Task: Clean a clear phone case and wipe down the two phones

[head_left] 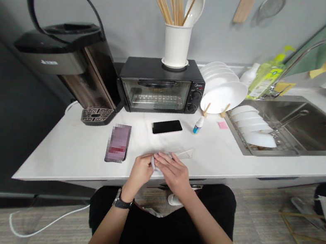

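Note:
Over the counter's front edge, my left hand (142, 169) and my right hand (175, 174) meet with fingers closed around a small, thin, whitish cloth-like piece (155, 165). Most of it is hidden under the fingers, so its exact kind does not show. Just beyond my right fingers lies a thin, clear item with a pale outline (186, 154); whether it joins what I hold, I cannot tell. A black phone (167, 127) lies flat ahead of my hands. To its right stands a small white bottle with a blue label (198, 125).
A purple-screened phone (118, 144) lies left on the white counter (59, 154). Behind are a black water dispenser (74, 68) and a toaster oven (158, 92) bearing a white utensil cup (176, 45). Racked plates (224, 97), a pink note (222, 125) and the sink (303, 151) are right.

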`<state>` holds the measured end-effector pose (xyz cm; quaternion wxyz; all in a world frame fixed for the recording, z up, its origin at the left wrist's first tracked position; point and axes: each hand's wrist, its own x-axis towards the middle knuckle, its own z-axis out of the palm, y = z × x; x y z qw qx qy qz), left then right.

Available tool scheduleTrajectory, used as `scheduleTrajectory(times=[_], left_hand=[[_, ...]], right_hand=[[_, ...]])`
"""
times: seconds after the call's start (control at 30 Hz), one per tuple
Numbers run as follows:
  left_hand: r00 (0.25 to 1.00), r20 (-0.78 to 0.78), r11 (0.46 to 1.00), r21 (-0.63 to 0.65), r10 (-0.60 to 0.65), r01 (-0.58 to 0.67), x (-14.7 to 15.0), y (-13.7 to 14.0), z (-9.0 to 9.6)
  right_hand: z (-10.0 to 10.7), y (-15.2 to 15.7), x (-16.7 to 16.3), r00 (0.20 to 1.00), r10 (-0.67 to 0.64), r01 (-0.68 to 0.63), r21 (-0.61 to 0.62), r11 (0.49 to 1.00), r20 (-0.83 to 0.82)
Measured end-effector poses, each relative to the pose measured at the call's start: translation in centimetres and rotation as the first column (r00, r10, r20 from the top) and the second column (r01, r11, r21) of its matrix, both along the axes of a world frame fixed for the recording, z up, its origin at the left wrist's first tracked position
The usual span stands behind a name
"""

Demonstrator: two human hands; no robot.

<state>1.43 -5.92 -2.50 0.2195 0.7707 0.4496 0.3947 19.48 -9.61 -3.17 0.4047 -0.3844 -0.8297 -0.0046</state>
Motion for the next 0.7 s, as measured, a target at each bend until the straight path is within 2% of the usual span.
scheduleTrajectory(times=[0.1, 0.23, 0.33, 0.4, 0.5, 0.6, 0.7], left_hand=[[1.0, 0.017, 1.0, -0.018, -0.012, 0.012, 0.2, -0.1, 0.1], [0.999, 0.049, 0.999, -0.027, -0.023, 0.025, 0.5, -0.1, 0.0], [0.998, 0.062, 0.999, -0.023, -0.028, 0.03, 0.7, -0.1, 0.0], [0.997, 0.064, 0.999, -0.017, -0.029, 0.031, 0.9, 0.0, 0.0], [0.998, 0.055, 1.0, -0.007, -0.027, 0.027, 0.9, 0.0, -0.1], [0.999, 0.038, 1.0, 0.011, -0.007, 0.007, 0.5, 0.2, -0.3], [1.0, 0.027, 0.999, 0.029, 0.014, -0.015, 0.0, 0.3, -0.5]], right_hand=[[-0.1, 0.4, 3.2, 0.998, -0.032, 0.032, -0.012, 0.999, -0.046], [-0.3, 1.3, 7.8, 0.981, -0.145, 0.15, 0.027, 0.988, -0.131], [-0.4, 1.8, 8.9, 0.961, -0.212, 0.229, 0.081, 0.97, -0.178], [-0.5, 1.7, 7.8, 0.952, -0.231, 0.255, 0.103, 0.961, -0.2], [-0.6, 1.1, 3.8, 0.95, -0.228, 0.259, 0.127, 0.958, -0.215], [-0.5, 0.3, -0.5, 0.97, -0.152, 0.181, 0.148, 0.972, -0.192], [-0.2, -0.1, -2.7, 0.984, -0.078, 0.101, 0.144, 0.984, -0.157]])
